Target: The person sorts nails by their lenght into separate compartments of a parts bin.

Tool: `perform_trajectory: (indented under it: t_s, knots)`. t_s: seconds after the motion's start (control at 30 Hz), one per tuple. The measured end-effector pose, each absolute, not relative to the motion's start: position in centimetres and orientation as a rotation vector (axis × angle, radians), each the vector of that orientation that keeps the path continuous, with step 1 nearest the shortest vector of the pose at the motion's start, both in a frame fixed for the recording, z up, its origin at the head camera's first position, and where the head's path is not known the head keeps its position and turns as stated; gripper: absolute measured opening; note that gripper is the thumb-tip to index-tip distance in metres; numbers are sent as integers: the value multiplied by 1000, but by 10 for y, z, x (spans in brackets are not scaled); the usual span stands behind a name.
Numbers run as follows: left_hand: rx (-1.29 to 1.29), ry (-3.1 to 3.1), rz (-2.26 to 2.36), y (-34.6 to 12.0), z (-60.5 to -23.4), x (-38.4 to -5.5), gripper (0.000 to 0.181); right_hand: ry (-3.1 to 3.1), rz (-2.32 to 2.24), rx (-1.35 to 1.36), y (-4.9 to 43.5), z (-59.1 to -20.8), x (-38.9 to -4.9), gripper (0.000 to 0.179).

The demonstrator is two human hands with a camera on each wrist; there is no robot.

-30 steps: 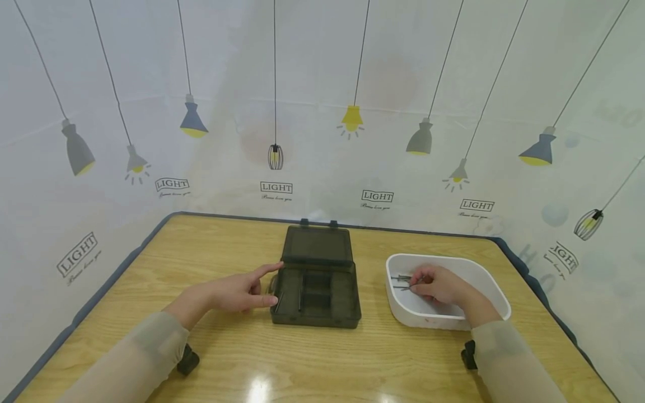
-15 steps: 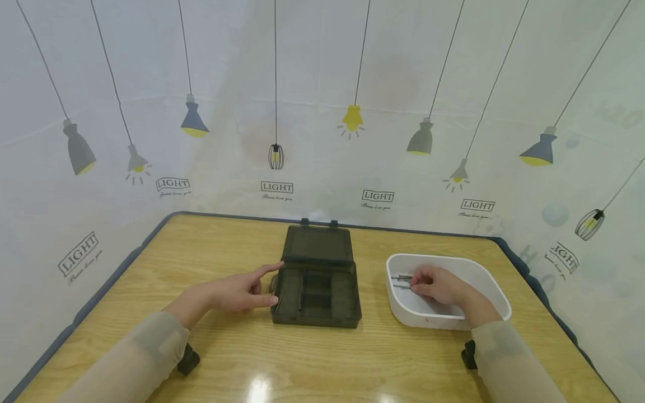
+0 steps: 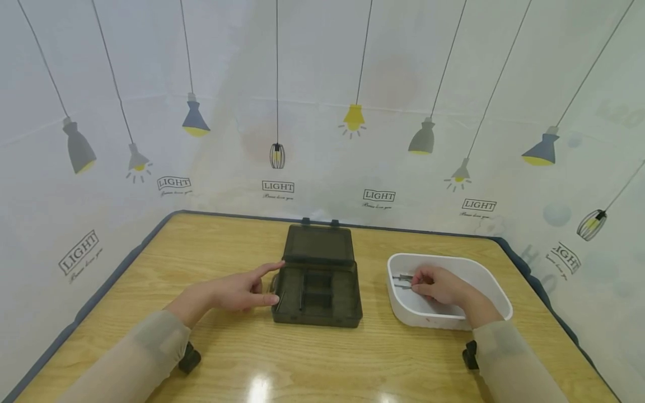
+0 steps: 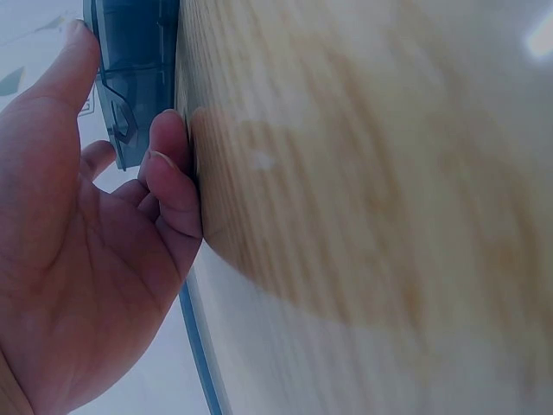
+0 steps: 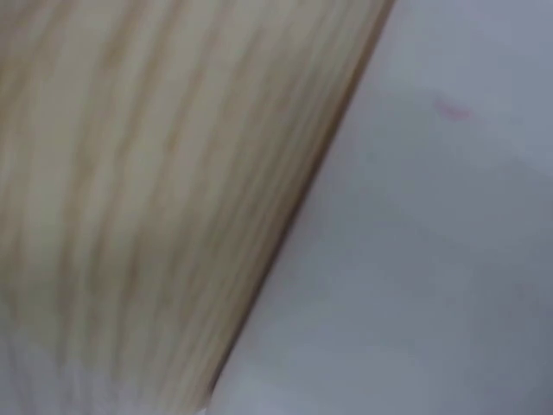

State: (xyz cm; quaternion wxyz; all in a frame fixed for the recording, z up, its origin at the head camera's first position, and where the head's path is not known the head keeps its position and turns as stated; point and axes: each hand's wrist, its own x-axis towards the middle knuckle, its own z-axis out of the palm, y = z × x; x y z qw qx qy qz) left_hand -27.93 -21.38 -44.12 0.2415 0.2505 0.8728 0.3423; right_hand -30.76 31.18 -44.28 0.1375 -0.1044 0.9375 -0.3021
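Observation:
A dark translucent compartment box [image 3: 317,294] lies with its lid up, two thin nail-like pieces in its left part, one of them a slim rod [image 3: 301,299]. At its left edge, my left hand [image 3: 237,292] touches it with thumb and index finger extended. In the left wrist view this hand [image 4: 82,233] shows its palm, other fingers loosely bent beside the box [image 4: 138,78]. My right hand [image 3: 440,288] reaches into a white tray [image 3: 448,320], thumb and index finger pinching the end of a thin nail. Several grey nails [image 3: 402,277] lie beside its fingertips.
Both containers stand on a wooden table [image 3: 322,358] with the tray right of the box. A white printed curtain [image 3: 322,129] rises behind the table's far edge. The right wrist view shows only wood [image 5: 130,173] and the tray's outer wall [image 5: 406,242].
The right fingers have shifted slightly among the nails; a nail that showed across the fingertips is now mostly hidden. My left hand and the box have stayed in place.

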Motion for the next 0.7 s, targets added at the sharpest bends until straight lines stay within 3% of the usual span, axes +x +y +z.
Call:
perform_trajectory:
  t_s: [0.7]
  knots:
    - [684,2373,941,-214,-440,-280,93,2744,-987,-317,314,-425,-304,15]
